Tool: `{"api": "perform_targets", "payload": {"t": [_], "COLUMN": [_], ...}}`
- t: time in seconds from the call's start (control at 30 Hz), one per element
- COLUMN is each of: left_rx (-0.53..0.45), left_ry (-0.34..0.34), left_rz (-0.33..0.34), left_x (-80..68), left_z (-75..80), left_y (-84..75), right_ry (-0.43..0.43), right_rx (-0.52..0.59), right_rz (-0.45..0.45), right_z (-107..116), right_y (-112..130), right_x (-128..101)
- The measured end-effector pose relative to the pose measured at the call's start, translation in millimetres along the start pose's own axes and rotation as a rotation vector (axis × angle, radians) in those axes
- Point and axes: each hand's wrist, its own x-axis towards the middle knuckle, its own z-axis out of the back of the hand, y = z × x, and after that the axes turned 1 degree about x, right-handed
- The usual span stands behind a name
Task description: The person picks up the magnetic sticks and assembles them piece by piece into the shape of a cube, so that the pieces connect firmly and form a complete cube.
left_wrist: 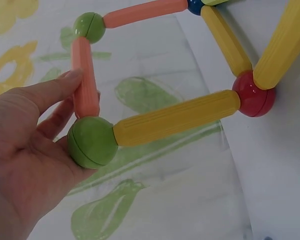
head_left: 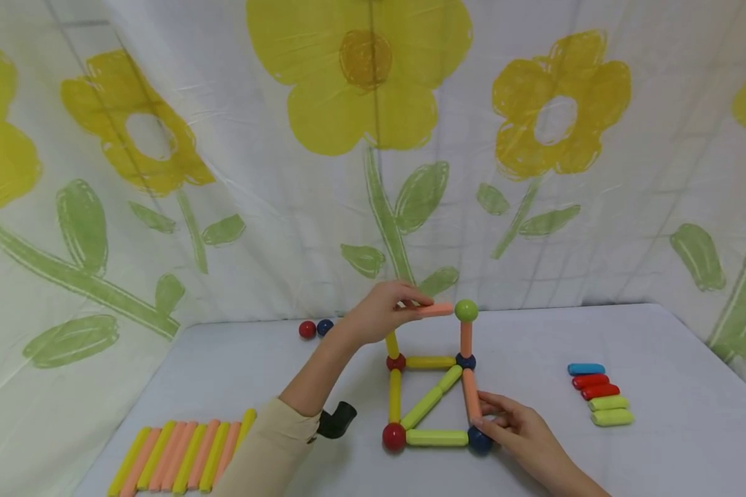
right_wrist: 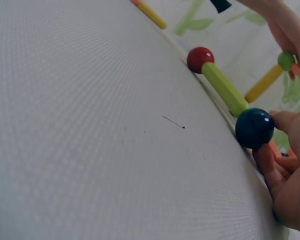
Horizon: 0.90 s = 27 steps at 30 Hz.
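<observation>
salmon-pink plastic rod [head_left: 436, 310] is pinched by the left hand [head_left: 382, 312] onto the green ball [head_left: 466, 310]; right hand [head_left: 514, 426] grips the frame's navy corner ball [head_left: 479, 440]; next, another upright seems needed.

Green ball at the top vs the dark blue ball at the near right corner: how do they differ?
The green ball sits raised on an upright orange stick; the dark blue ball rests on the table. The green ball has a visible seam across it in the left wrist view; the blue ball looks smooth and glossy. The right hand touches the blue ball; the left hand holds a stick against the green one. Both are round joints linking sticks.
</observation>
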Motion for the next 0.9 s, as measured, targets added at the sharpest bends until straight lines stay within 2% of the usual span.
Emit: {"api": "perform_targets", "payload": {"t": [0.17,0.3,0.5,0.67,0.77,0.9], "left_rx": [0.019,-0.012,-0.103,-0.248,-0.31,-0.332], "left_ry": [0.014,-0.014,-0.116,-0.223,-0.244,-0.247], "left_rz": [-0.011,0.008,0.045,0.053,0.059,0.059], "left_x": [3.3,1.3,-9.7,-18.2,-17.5,-13.4], "left_z": [-3.7,-5.2,-10.8,-19.1,-24.8,-30.1], "left_y": [-2.2,-0.7,10.7,22.8,27.5,27.9], "right_ry": [-0.011,-0.014,-0.011,-0.018,-0.032,-0.039], "right_rx": [-0.005,-0.007,-0.001,0.0,-0.006,-0.007], "right_rz": [-0.006,-0.007,-0.008,-0.014,-0.022,-0.024], "right_z": [-1,-1,-1,-2,-3,-3], "right_y": [0,0,0,1,1,2], "right_x": [1,2,1,1,2,1]}}
